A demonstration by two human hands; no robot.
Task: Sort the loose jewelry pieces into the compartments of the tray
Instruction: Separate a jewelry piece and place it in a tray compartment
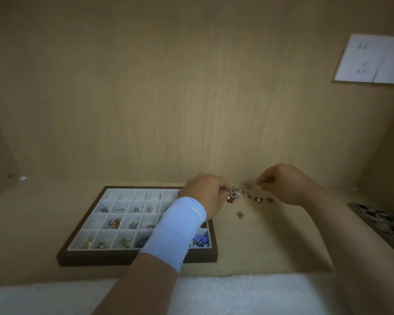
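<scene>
Jewelry pieces (238, 194) left to sort lie in a small tangled heap near the back edge of the bench (271, 242), just off the far right corner of the tray (137, 260). From the left, many of the tray's white compartments hold small items, a gold one (114, 223) mid-tray and blue beads (200, 241) at its near right corner. The left hand (205, 196), with a pale blue wristband (175, 228), reaches across that side, its fingers curled into the heap and seemingly pinching one piece. A lone charm (240, 214) sits just nearer. The right hand (282, 183) hovers beyond the heap with thumb and fingers drawn together; I cannot tell if it holds anything. The job now looks like freeing one piece, so I would steady the heap with one hand, lift slowly, and check that nothing trails before crossing to a compartment.
</scene>
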